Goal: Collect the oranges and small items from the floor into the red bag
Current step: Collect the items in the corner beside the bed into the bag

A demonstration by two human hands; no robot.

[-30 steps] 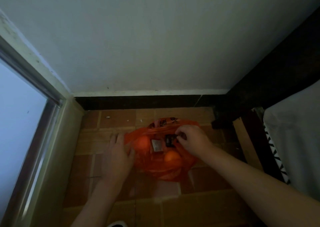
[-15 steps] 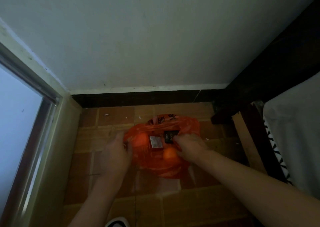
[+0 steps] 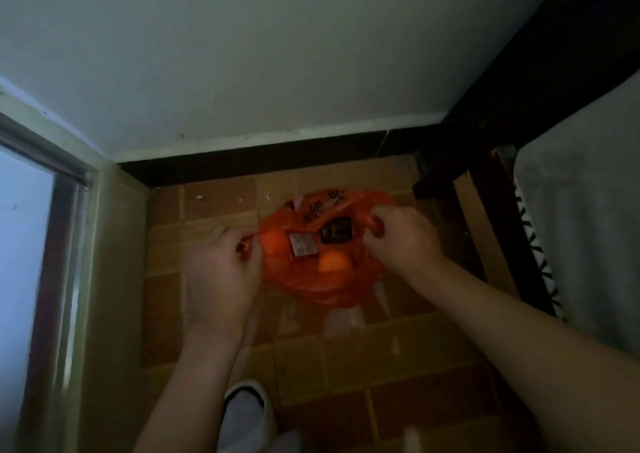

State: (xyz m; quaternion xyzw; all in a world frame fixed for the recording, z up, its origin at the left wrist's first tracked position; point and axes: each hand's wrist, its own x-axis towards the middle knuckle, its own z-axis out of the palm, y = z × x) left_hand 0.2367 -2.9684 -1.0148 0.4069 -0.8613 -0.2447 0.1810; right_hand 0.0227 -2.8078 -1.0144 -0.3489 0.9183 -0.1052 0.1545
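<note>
The red bag [image 3: 322,288] lies on the tiled floor with its mouth held wide. My left hand [image 3: 221,272] pinches the bag's left handle. My right hand [image 3: 405,241] grips the right handle, fingers curled through it. Inside sit two oranges, one [image 3: 334,261] near the middle and one [image 3: 273,239] at the left edge, partly behind plastic. Between them lie a small silver-grey box [image 3: 303,245] and a small black box [image 3: 336,234].
A dark bed frame [image 3: 485,189] and a grey cover [image 3: 588,210] stand at the right. A window frame [image 3: 65,245] runs along the left. The wall with a dark skirting [image 3: 263,158] is just behind the bag. A white shoe [image 3: 244,414] shows near the bottom.
My right hand left the black box inside the bag and took hold of the right handle. My left hand closed on the left handle. The mouth is now stretched wider.
</note>
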